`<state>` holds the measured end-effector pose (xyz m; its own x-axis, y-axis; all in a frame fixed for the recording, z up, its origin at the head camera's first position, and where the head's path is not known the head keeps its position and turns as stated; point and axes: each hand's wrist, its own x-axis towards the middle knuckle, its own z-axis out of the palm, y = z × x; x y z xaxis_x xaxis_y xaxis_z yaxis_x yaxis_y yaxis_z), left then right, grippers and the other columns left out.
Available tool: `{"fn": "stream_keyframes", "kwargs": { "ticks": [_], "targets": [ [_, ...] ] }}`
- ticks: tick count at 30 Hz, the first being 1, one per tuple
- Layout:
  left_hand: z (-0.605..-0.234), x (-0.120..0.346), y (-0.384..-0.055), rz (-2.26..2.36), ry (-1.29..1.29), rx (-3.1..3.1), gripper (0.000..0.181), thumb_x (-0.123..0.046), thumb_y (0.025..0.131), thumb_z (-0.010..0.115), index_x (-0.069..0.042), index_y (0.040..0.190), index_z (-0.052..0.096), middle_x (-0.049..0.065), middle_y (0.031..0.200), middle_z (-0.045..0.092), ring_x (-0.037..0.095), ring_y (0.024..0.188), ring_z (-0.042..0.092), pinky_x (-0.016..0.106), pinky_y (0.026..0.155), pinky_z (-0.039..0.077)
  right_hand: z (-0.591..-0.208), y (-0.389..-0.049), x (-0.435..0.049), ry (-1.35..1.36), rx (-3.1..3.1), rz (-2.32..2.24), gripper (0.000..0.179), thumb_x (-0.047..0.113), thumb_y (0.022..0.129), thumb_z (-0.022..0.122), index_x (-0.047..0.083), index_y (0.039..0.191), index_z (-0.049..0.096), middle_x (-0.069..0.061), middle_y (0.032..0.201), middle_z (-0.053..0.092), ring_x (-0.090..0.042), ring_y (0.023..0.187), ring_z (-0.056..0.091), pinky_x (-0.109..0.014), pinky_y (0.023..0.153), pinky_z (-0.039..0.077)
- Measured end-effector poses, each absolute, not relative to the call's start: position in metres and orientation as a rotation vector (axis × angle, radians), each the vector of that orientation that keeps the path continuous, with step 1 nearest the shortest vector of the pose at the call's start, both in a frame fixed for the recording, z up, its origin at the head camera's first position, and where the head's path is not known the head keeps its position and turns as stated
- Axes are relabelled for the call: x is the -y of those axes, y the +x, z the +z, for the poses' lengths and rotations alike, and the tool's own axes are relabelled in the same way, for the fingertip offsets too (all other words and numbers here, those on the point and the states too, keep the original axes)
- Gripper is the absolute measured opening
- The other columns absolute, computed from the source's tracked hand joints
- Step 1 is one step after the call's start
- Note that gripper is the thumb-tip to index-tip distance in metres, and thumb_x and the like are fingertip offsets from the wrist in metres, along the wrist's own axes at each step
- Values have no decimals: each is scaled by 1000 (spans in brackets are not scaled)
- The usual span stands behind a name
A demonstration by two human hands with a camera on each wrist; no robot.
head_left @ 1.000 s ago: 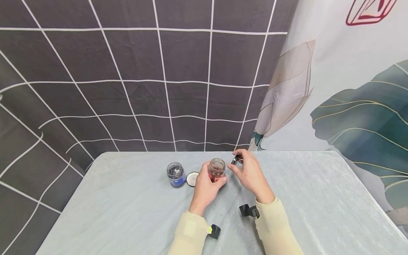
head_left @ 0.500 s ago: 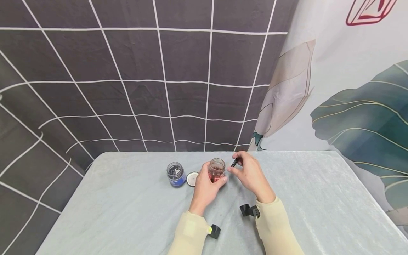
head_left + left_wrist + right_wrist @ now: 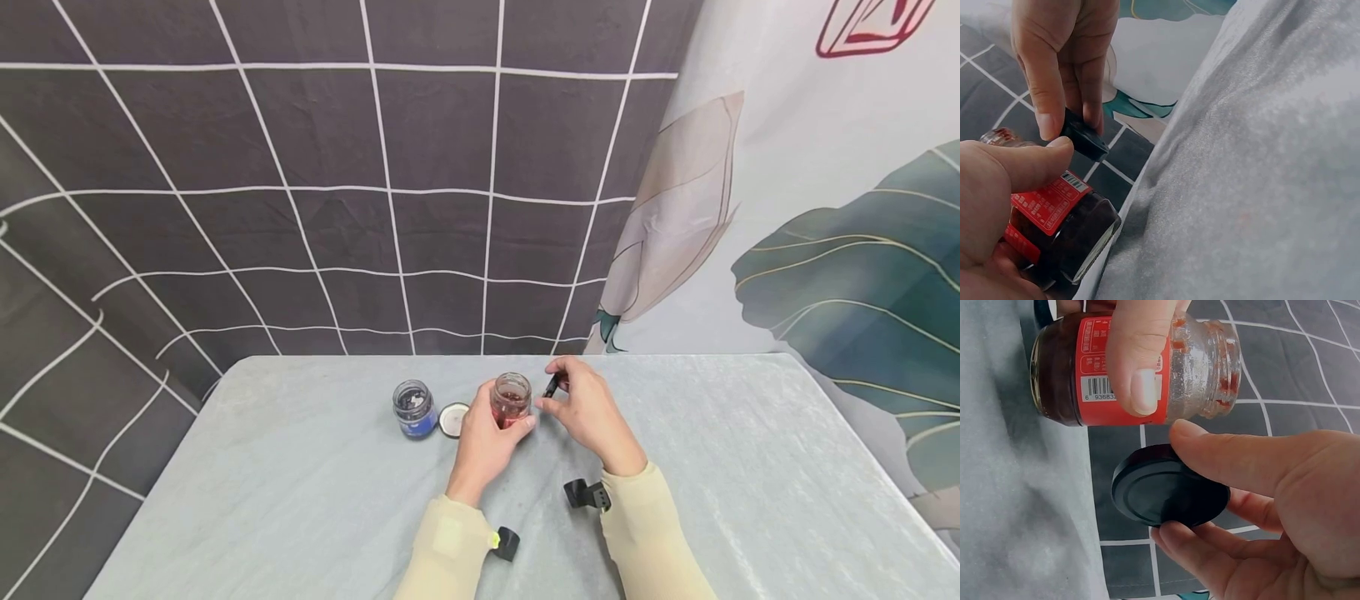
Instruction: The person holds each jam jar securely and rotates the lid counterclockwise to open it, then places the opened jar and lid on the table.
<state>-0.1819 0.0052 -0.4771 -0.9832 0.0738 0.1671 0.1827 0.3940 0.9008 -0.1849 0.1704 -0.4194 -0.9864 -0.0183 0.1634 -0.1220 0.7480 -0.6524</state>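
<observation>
My left hand [image 3: 480, 446] grips a glass jar [image 3: 512, 397] with a red label, its thumb lying across the label in the right wrist view. The jar's mouth is uncovered, and dark red contents fill the lower part, with smears up near the rim. Just right of the jar, my right hand [image 3: 596, 417] pinches a round black lid [image 3: 1169, 490] between thumb and fingers. The lid is tilted on edge beside the jar, apart from its mouth. In the left wrist view the jar's base [image 3: 1094, 250] shows close by the grey cloth.
An uncovered jar with a blue label [image 3: 416, 421] stands on the grey cloth-covered table [image 3: 300, 500], left of the left hand. Between them lies a lid [image 3: 452, 421], pale inner side up. Behind the table hangs a dark checked curtain [image 3: 315, 233].
The black lid has turned a little in my right fingers, from showing some of its face to nearly edge-on in the head view. The jar and left hand stay in place.
</observation>
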Motion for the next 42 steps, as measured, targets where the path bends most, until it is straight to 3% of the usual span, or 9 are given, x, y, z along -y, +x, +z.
{"fn": "stream_keyframes", "kwargs": {
  "ticks": [6,24,42],
  "targets": [
    [-477,-6,-183,-1648,-237,2542,66,-24,80,85,-7,136,53,8,118,67,19,101,61,39,89,49,-421,-186,-171,123,2832,1041,43,9,81,84,0,116,61,-13,101,62,-27,90,58,-45,81,48],
    [-478,-6,-184,-1665,-225,2559,69,-21,82,84,-6,140,50,12,126,64,25,117,60,45,101,46,-426,-188,-172,160,2871,1037,44,5,77,85,-1,114,62,-18,108,64,-28,91,58,-46,83,48],
    [-483,-5,-184,-1674,-208,2566,69,-19,80,85,-5,138,51,12,126,64,25,117,60,46,102,45,-432,-190,-172,184,2960,1014,50,5,74,87,-1,116,61,-17,112,63,-34,107,59,-50,95,47]
  ]
}}
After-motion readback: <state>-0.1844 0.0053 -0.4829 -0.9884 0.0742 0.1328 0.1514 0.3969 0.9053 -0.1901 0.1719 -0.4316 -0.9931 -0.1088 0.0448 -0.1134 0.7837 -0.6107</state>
